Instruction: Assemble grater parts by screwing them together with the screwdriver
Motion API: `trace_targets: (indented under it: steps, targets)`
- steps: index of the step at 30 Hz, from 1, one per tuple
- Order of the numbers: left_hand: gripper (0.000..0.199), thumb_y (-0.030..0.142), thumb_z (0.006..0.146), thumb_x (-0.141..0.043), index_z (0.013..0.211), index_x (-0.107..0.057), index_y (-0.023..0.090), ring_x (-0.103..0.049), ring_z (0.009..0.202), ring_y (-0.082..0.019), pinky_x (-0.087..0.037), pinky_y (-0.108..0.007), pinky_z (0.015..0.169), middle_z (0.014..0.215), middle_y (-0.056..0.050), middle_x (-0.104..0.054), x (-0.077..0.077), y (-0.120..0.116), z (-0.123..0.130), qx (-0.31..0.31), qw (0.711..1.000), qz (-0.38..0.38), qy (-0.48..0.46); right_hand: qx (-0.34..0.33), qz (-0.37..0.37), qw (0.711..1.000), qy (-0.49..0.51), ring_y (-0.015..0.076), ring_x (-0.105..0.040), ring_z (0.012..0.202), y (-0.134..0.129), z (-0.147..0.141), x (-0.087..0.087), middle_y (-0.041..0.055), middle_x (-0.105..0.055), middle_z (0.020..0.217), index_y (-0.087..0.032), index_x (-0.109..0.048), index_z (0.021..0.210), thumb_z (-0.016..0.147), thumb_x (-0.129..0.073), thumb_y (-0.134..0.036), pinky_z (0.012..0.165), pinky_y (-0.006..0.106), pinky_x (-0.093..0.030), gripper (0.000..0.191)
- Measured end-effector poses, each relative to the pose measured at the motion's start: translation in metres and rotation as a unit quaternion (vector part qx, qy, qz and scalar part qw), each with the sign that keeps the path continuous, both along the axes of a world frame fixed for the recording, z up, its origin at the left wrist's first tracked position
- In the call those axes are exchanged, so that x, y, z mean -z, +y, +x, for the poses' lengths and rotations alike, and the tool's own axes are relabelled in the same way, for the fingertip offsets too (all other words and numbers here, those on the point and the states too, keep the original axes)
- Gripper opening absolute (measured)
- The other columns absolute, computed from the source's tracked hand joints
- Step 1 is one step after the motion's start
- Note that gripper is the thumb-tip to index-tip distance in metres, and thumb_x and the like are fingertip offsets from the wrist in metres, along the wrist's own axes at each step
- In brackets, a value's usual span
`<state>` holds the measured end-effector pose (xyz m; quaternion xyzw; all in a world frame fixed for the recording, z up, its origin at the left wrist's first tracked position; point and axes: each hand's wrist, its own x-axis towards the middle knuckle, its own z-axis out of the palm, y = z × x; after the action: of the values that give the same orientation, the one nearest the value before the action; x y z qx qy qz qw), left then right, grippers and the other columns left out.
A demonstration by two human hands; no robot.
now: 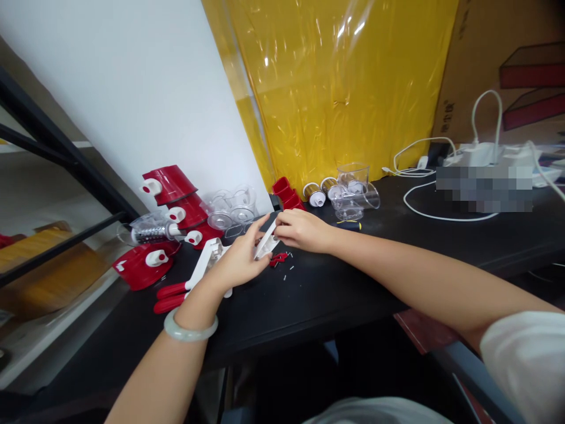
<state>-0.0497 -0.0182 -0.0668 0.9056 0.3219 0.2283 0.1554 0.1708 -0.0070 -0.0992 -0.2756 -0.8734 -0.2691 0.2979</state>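
Note:
Both hands hold a small white plastic part (266, 240) above the black table. My left hand (242, 257) grips its left side between thumb and fingers. On the other side, the bent fingers of my right hand (299, 229) close on its upper right end. Just below the part lie a small red piece (279, 259) and several tiny pins or screws (292, 268). White parts with red handles (172, 297) rest beside and partly behind my left wrist.
Red housings with white knobs (176, 197) stand stacked at the left, near clear plastic cups (232, 209). Behind my right hand are red pieces (286, 191), metallic cylinders (314, 194), clear parts (355, 194) and a screwdriver (350, 225). White cables (450, 217) lie at the right.

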Motion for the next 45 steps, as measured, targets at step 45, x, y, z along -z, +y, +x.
trace_targets:
  steps: [45]
  targets:
    - [0.082, 0.026, 0.077, -0.062, 0.151, -0.026, 0.023, -0.065, 0.104, -0.027, -0.05, -0.037, 0.088, 0.121, -0.009, -0.065, 0.001, 0.006, -0.003, -0.023, 0.998, 0.023, 0.058, -0.107, -0.333, 0.935, 0.066, 0.011, -0.054, 0.065, -0.013, -0.008, 0.004, 0.0011, -0.062, 0.074, -0.016, -0.062, 0.078, 0.07, -0.059, -0.004, 0.061, 0.023, -0.04, 0.014]
